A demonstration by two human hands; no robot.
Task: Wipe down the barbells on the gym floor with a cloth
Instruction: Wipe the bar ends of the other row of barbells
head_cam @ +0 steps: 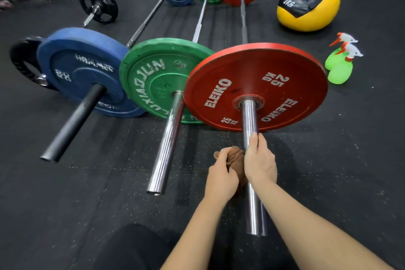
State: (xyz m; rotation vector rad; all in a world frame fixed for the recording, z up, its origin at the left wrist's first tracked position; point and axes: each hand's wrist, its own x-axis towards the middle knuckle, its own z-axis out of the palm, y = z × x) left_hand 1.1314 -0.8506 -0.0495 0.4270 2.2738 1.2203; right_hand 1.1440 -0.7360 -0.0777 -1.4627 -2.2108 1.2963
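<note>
The right hand (pixel 259 161) is gripping the barbell sleeve (pixel 249 116) running straight ahead, while the left hand (pixel 221 178) is holding the cloth (pixel 236 156) just left of it.

Soft, even overhead light fills the scene, brightest at the centre. Long white glare streaks run down the polished chrome barbell sleeve (pixel 249 116). The round red rubber weight plate (pixel 258 76) casts a faint shadow on the dark speckled rubber floor (pixel 98 193). Its lettering is sharp, but the top left corner is dim and smeared. Wide-angle distortion bows the frame edges.
</note>
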